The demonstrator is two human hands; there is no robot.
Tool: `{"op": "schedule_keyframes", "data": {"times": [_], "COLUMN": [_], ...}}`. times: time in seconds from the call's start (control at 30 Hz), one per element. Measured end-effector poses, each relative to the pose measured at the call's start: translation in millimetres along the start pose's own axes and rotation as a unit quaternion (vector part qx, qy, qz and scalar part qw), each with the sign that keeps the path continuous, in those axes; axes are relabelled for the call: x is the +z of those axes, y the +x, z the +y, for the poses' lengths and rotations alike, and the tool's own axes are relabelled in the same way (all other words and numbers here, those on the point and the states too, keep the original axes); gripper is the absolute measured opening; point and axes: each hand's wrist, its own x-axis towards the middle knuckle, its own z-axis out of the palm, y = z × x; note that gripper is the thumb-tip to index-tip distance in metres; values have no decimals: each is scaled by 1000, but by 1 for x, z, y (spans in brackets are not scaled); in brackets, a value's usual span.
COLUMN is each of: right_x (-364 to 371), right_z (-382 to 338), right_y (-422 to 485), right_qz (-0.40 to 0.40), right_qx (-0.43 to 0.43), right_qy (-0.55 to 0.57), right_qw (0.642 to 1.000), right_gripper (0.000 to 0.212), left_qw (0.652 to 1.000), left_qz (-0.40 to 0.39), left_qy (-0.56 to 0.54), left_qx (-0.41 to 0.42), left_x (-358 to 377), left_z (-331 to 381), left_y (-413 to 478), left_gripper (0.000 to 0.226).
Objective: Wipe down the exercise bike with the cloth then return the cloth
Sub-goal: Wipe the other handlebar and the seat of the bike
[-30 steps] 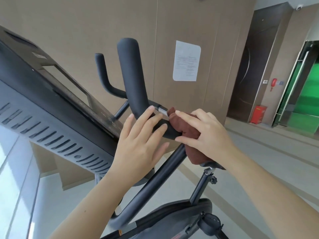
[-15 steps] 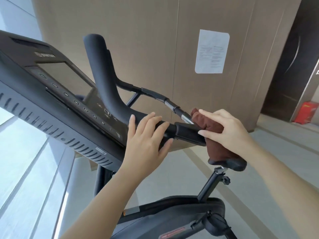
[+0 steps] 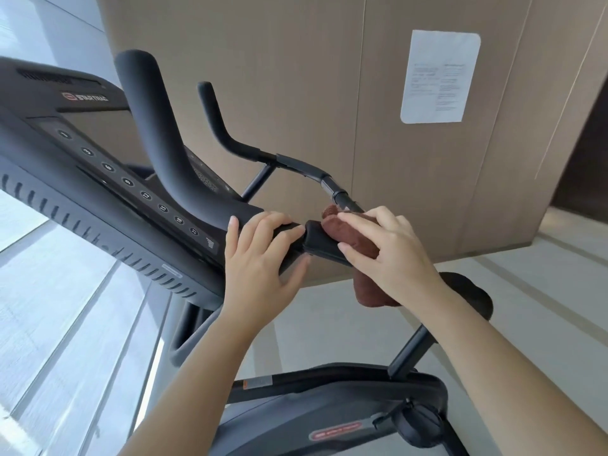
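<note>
- Head view: the black exercise bike (image 3: pixel 329 403) fills the left and middle, its lower housing with a red logo near the bottom edge
- The console (image 3: pixel 98 179) slants across the left side, a row of round numbered buttons running down its face and vent slots along its underside
- The handlebar (image 3: pixel 320 246) juts out from beside the console towards the right; one thick horn rises at the near left and a thinner one stands farther back
- The left hand (image 3: pixel 260 258) grasps the handlebar just right of the console, fingers curled over the top and thumb underneath
- The right hand (image 3: pixel 388 255) clasps a brown cloth (image 3: pixel 357 240) against the handlebar, fingers spread over it and thumb at its near edge
- The cloth wraps the bar just right of the left hand, and a loose end hangs below the right wrist
- The saddle (image 3: pixel 470 291) shows past the right forearm, on its slanted seat post (image 3: pixel 411 350)
- A white paper notice (image 3: pixel 439 75) is stuck on the wood-panelled wall (image 3: pixel 263 60) at the far right
- A pale floor lies at the right, bright window glazing at the left
</note>
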Motion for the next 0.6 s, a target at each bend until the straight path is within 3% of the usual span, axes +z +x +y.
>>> {"op": "schedule_keyframes", "data": {"times": [0.2, 0.6], "right_x": [-4, -36], "right_z": [6, 29], "right_y": [-21, -104], "right_qz": [50, 54], "right_qx": [-25, 7], "right_qy": [-29, -61], "right_qw": [998, 997], "right_gripper": [42, 46], "left_qw": [998, 995], "left_qz": [-58, -90], "left_qy": [-6, 47], "left_qx": [-20, 0], "left_x": [-13, 4], "left_z": [9, 95], "left_y": [-12, -64], "left_gripper": [40, 30]}}
